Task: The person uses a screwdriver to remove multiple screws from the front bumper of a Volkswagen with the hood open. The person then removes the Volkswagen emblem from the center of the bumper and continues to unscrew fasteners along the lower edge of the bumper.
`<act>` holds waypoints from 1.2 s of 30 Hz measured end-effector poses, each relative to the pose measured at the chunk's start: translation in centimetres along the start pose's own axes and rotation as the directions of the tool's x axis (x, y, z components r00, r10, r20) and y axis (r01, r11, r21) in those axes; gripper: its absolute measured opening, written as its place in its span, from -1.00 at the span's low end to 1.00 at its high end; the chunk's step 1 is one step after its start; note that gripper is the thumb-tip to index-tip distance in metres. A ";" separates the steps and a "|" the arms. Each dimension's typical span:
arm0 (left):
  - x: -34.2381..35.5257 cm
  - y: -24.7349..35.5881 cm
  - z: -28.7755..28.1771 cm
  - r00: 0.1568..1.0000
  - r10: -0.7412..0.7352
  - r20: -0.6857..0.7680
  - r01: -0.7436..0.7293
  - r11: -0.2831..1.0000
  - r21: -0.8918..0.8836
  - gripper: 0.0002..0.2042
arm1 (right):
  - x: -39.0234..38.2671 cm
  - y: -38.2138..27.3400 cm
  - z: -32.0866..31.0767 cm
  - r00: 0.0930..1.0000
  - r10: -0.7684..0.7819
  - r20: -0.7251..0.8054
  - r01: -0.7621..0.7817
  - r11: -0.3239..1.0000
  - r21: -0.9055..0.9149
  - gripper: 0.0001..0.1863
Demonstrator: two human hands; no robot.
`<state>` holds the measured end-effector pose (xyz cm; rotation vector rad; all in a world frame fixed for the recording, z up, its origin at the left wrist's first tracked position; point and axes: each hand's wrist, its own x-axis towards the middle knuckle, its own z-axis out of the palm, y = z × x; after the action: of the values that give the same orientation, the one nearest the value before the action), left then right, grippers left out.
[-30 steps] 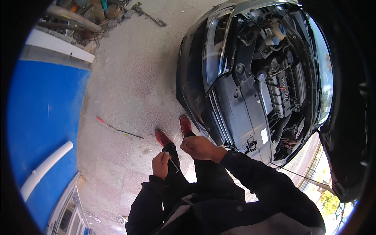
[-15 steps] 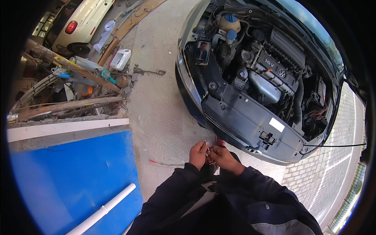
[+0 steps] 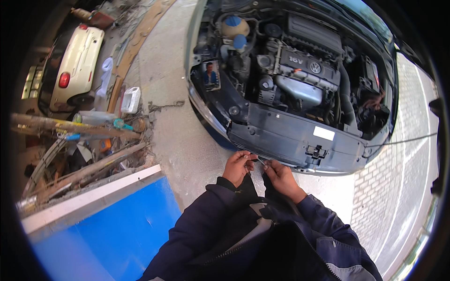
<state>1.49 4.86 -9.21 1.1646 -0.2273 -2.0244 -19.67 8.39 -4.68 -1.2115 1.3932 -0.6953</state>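
In front of the car's bumper, my left hand [image 3: 236,169] and my right hand [image 3: 284,181] are raised close together, fingertips pinched. A short, thin, pale piece [image 3: 260,160] spans the small gap between them. It is too small to name, and both hands appear to grip an end of it. Just beyond is the dark car's open engine bay [image 3: 300,91], with the front panel [image 3: 276,131] nearest my hands. A phone-like rectangle [image 3: 211,74] showing a person's picture rests at the bay's left side.
Scrap wood and pipes [image 3: 79,154] lie piled at the left, behind a blue panel [image 3: 122,229]. A white container [image 3: 131,100] stands by the pile. Farther back is a cream car [image 3: 77,65]. Brick paving [image 3: 375,201] runs along the right.
My hands have drawn slightly apart, showing the thin piece between them. They now appear nearer the bumper. The view has shifted, and the white pipe on the blue panel has left it.
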 end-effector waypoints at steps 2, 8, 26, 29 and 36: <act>1.0 0.5 0.6 0.997 -0.065 0.031 0.063 0.996 0.059 -0.90 | -0.5 0.2 0.2 0.997 0.053 -0.059 -0.052 0.998 0.022 -0.80; 3.1 1.1 2.5 0.961 -0.268 0.064 0.248 0.943 0.224 -0.92 | -1.2 1.1 2.2 0.927 0.066 -0.369 -0.059 0.998 0.030 -0.81; 2.6 -5.8 6.7 0.879 -0.477 0.031 0.394 0.761 0.516 -0.89 | -10.1 5.4 0.6 0.806 0.319 -0.498 -0.239 0.946 0.219 -0.73; 0.8 -9.0 7.3 0.889 -0.458 -0.001 0.396 0.768 0.504 -0.90 | -13.3 6.6 -1.0 0.830 0.297 -0.473 -0.238 0.954 0.181 -0.73; -2.7 -16.2 9.7 0.885 -0.465 -0.002 0.418 0.793 0.444 -0.90 | -19.8 9.2 -5.5 0.850 0.256 -0.461 -0.210 0.966 0.150 -0.75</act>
<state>-14.11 15.80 -9.96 1.4906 -0.5233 -2.5426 -30.09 28.36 -4.96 -0.7985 1.8574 -0.9147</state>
